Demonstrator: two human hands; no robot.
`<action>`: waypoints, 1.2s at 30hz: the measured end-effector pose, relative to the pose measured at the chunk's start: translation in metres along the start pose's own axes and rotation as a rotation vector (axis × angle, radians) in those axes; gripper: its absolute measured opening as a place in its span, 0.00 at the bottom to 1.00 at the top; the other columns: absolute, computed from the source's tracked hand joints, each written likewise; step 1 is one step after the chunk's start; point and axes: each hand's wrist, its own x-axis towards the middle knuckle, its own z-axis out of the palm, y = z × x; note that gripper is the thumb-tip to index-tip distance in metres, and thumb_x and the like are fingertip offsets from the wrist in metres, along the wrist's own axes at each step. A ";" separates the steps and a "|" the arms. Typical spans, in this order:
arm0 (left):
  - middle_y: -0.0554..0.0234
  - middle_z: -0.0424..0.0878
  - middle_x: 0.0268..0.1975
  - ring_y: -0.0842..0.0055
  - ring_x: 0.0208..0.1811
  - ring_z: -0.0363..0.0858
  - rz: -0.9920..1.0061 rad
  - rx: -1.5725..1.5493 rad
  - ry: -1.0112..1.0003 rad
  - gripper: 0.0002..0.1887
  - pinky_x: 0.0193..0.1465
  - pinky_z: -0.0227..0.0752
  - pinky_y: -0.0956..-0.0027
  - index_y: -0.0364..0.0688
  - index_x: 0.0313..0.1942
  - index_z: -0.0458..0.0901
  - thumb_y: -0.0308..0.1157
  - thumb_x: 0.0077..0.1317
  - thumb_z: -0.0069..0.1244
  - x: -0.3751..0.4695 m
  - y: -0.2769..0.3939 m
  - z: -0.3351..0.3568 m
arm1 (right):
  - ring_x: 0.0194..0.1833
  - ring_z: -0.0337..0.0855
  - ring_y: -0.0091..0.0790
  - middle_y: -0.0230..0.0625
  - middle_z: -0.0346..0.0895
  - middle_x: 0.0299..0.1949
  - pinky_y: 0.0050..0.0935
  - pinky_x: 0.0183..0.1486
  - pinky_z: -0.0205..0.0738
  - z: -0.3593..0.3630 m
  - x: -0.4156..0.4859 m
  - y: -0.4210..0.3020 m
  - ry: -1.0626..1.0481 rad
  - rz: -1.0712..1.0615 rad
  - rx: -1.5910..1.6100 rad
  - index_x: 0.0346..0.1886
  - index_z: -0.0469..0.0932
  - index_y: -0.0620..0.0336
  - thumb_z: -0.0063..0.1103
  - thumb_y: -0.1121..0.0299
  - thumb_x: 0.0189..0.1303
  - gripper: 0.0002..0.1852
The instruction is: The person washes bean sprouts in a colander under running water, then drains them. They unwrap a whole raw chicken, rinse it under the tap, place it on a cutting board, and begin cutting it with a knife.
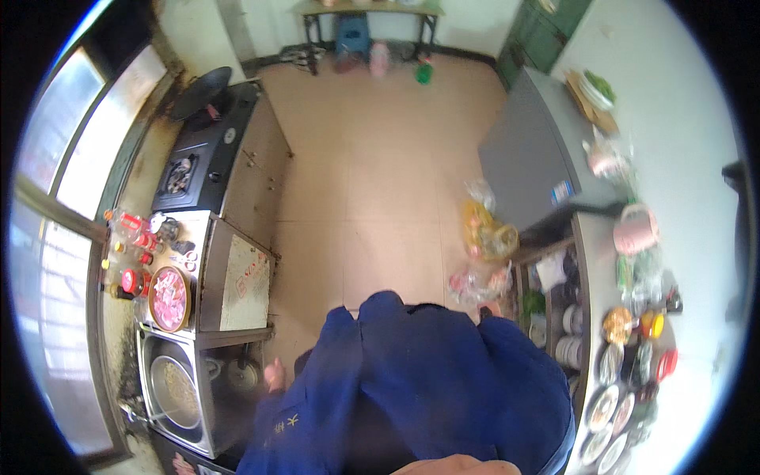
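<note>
My left hand (275, 375) is at the lower left, past the blue sleeve, beside the sink's open lower shelf; it is blurred and its fingers are unclear. At the sleeve's edge on the right, a small part of my right hand (497, 309) shows near plastic bags on the floor; the rest is hidden. A metal bowl (155, 386) with pale pieces in water sits in the steel sink (206, 409), and a thin stream from the tap (133, 414) runs into it. On the counter above the sink, a brown-rimmed basin (189, 291) holds pink raw meat.
Scissors (189, 259) and several bottles stand by the basin. Beyond are a gas stove (205, 160) and a wok (205, 92). Right: a grey cabinet (522, 148), a yellow plastic bag (478, 231) on the tiled floor, and a shelf unit bearing a pink jug (635, 234), jars and plates (603, 408).
</note>
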 end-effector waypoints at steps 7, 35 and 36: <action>0.53 0.80 0.19 0.69 0.20 0.79 0.174 0.050 -0.162 0.24 0.28 0.71 0.64 0.33 0.21 0.81 0.43 0.60 0.35 0.012 0.047 -0.054 | 0.19 0.71 0.27 0.31 0.70 0.13 0.29 0.24 0.62 0.038 -0.109 -0.015 0.186 -0.224 0.164 0.11 0.72 0.57 0.54 0.73 0.43 0.08; 0.47 0.81 0.26 0.56 0.34 0.79 0.168 -0.019 -0.313 0.30 0.40 0.69 0.58 0.34 0.27 0.81 0.51 0.64 0.28 0.112 -0.064 -0.025 | 0.37 0.80 0.42 0.44 0.80 0.31 0.33 0.40 0.73 0.147 -0.273 -0.068 0.104 0.847 0.308 0.28 0.82 0.57 0.57 0.62 0.46 0.11; 0.48 0.81 0.25 0.58 0.33 0.80 0.197 -0.087 -0.319 0.31 0.38 0.70 0.59 0.35 0.25 0.81 0.51 0.64 0.27 0.113 -0.048 -0.032 | 0.32 0.80 0.37 0.40 0.80 0.28 0.31 0.36 0.72 0.146 -0.278 -0.076 0.174 0.760 0.352 0.29 0.82 0.57 0.57 0.64 0.45 0.10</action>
